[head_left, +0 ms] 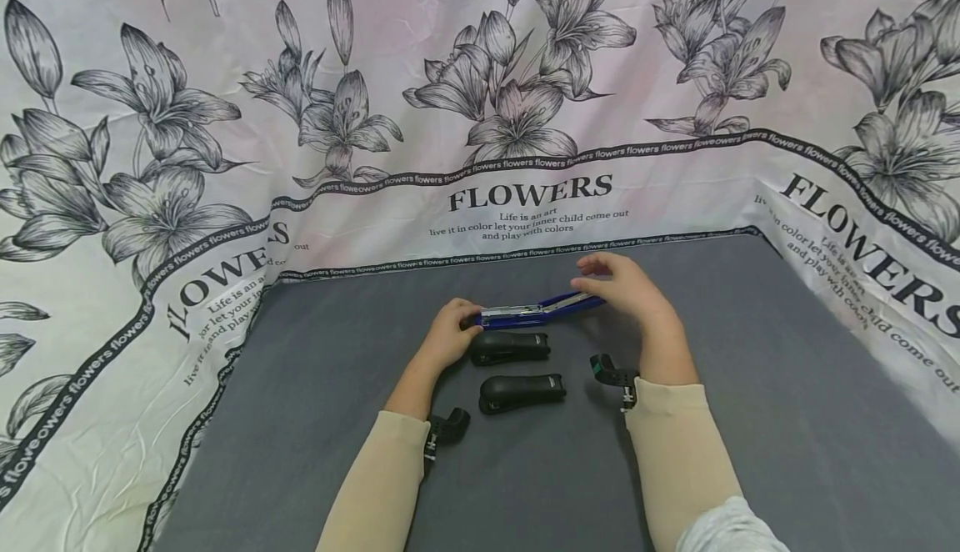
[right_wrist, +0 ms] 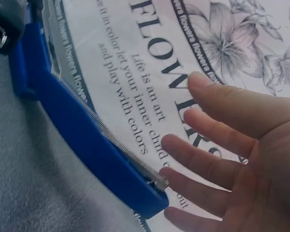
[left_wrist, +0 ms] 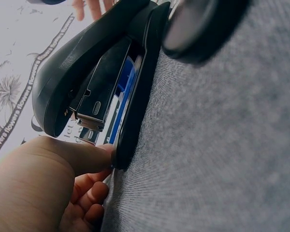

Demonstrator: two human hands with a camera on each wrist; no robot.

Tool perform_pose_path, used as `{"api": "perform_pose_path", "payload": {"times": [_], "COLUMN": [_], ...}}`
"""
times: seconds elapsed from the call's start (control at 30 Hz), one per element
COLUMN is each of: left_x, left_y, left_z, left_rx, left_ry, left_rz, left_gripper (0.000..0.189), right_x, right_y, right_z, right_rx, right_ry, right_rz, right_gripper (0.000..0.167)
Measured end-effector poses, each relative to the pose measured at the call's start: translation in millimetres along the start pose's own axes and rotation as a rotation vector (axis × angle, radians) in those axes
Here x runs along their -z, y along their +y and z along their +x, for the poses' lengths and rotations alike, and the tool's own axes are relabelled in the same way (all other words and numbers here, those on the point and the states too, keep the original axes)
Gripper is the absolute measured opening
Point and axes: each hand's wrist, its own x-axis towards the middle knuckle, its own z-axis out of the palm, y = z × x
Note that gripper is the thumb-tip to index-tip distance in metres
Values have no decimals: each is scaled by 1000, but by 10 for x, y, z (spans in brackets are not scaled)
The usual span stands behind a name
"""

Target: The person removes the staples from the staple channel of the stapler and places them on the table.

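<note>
A blue stapler [head_left: 517, 321] lies unfolded on the grey cloth, its metal staple channel exposed. At its left end, my left hand [head_left: 453, 331] pinches it between thumb and fingers. My right hand [head_left: 626, 289] hovers at the raised right end, fingers loosely spread. In the right wrist view the fingertips come close to the blue top arm [right_wrist: 101, 154]; whether they touch it I cannot tell. Just nearer than the blue stapler lies a black stapler [head_left: 510, 348]. This black stapler [left_wrist: 63, 82] hides much of the blue one in the left wrist view.
A second black stapler [head_left: 522, 393] lies nearer the body, parallel to the first. Black camera mounts [head_left: 450, 425] sit on both wrists. The grey cloth [head_left: 750, 343] covers the surface, and a floral curtain [head_left: 525, 202] borders it at the back and sides.
</note>
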Motion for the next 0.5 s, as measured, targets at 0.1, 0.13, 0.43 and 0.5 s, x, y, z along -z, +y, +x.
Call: {"api": "perform_pose_path", "payload": {"times": [0.1, 0.13, 0.43, 0.5], "left_x": [4, 4, -4, -6], "left_y": [-1, 1, 1, 3], "left_z": [-4, -2, -2, -3], "left_rx": [0, -1, -1, -7], "left_ry": [-2, -2, -3, 2], "left_rz": [-3, -2, 2, 2], "left_gripper": [36, 35, 35, 35], "right_x": [12, 15, -84, -126], "right_y": [-41, -57, -261, -297], "right_z": [9, 8, 15, 20], "right_rx": [18, 26, 114, 127], "right_ry": [25, 34, 37, 20], "right_rz": [12, 14, 42, 36], "right_gripper": [49, 48, 43, 42]}}
